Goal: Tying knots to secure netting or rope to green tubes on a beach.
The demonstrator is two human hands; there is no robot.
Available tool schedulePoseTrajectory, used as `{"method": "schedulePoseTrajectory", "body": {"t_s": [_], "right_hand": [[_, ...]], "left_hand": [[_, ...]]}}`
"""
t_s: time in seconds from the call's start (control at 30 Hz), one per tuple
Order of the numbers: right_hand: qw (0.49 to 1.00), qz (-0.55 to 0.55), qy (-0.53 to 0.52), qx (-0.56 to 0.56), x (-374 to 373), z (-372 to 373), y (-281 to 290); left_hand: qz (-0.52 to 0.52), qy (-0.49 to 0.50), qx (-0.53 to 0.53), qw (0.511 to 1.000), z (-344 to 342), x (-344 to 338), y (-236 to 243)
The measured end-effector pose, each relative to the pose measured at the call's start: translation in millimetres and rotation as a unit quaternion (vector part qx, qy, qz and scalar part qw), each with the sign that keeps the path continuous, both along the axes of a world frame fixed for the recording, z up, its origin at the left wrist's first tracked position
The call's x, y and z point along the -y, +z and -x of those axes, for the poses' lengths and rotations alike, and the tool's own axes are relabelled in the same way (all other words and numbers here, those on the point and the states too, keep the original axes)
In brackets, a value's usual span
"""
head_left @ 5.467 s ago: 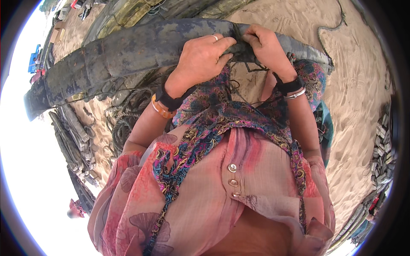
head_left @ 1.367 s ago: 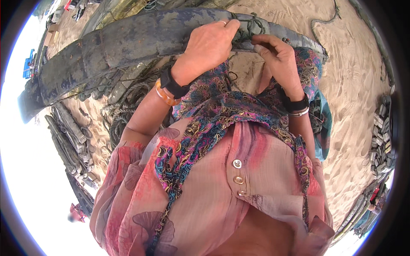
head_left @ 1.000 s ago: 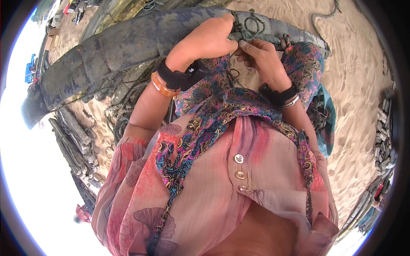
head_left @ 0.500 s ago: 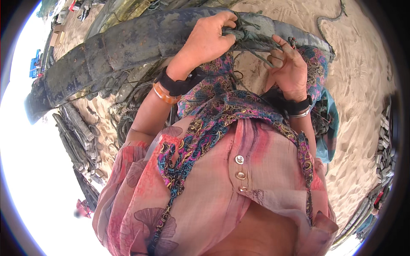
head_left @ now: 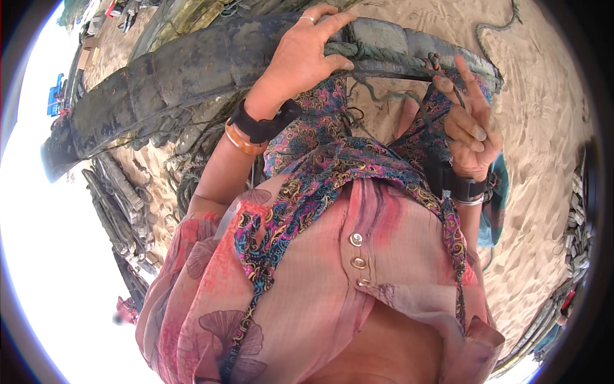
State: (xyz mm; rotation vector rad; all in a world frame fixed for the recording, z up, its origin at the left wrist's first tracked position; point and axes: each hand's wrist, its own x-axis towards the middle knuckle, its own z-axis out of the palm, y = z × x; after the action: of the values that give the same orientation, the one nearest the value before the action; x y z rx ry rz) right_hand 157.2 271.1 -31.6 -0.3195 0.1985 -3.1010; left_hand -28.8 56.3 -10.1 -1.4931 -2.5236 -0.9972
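A long, dark, weathered tube [head_left: 192, 64], bent in a curve and marked off in segments, lies across in front of me over my patterned trousers. My left hand [head_left: 300, 57] rests on top of it, fingers spread, thumb beside a green rope [head_left: 377, 52] that runs along the tube. From that rope a thin green cord [head_left: 384, 98] loops down and over toward my right hand [head_left: 473, 121]. There the lower fingers are curled in, apparently round the cord, while the index finger points up. A small reddish-brown knot [head_left: 435, 61] sits by the fingertips.
Sand [head_left: 537, 128] surrounds me. Tangled dark ropes [head_left: 192, 160] lie under the tube at the left, with more long dark tubes [head_left: 115, 192] beyond. A loose rope [head_left: 495, 27] snakes across the sand at the far right. Grey pieces [head_left: 575, 217] are heaped at the right edge.
My right hand has pulled away to the right and down, drawing the cord out. My left hand has opened and spread over the tube. The rope there now lies flat along it.
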Motion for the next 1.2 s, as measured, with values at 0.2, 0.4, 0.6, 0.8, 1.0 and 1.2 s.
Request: {"method": "schedulePoseTrajectory", "body": {"t_s": [0.2, 0.4, 0.6, 0.8, 1.0, 1.2], "right_hand": [[0.62, -0.714, -0.236, 0.226, -35.3, -28.1, 1.8], [0.444, -0.873, -0.147, 0.14, -6.3, -2.9, -10.5], [0.461, -0.832, -0.299, 0.077, 16.0, 49.2, -5.2], [0.455, -0.847, -0.275, 0.003, 40.6, 80.9, -18.0], [0.462, -0.838, -0.275, 0.097, 53.9, 99.6, -14.4], [0.458, -0.844, -0.269, 0.076, 52.2, 110.2, -11.4]], "left_hand": [[0.082, -0.004, -0.043, 0.996, 1.3, 3.1, -12.7], [0.226, 0.059, -0.098, 0.967, -17.5, -16.0, 4.5], [0.188, 0.084, -0.137, 0.969, -16.6, -21.4, -9.9], [0.091, 0.077, -0.058, 0.991, -13.3, -17.2, -13.8], [0.045, 0.07, 0.01, 0.996, -10.3, -12.1, -14.6], [0.014, 0.072, 0.04, 0.996, -9.1, -10.1, -18.9]]}}
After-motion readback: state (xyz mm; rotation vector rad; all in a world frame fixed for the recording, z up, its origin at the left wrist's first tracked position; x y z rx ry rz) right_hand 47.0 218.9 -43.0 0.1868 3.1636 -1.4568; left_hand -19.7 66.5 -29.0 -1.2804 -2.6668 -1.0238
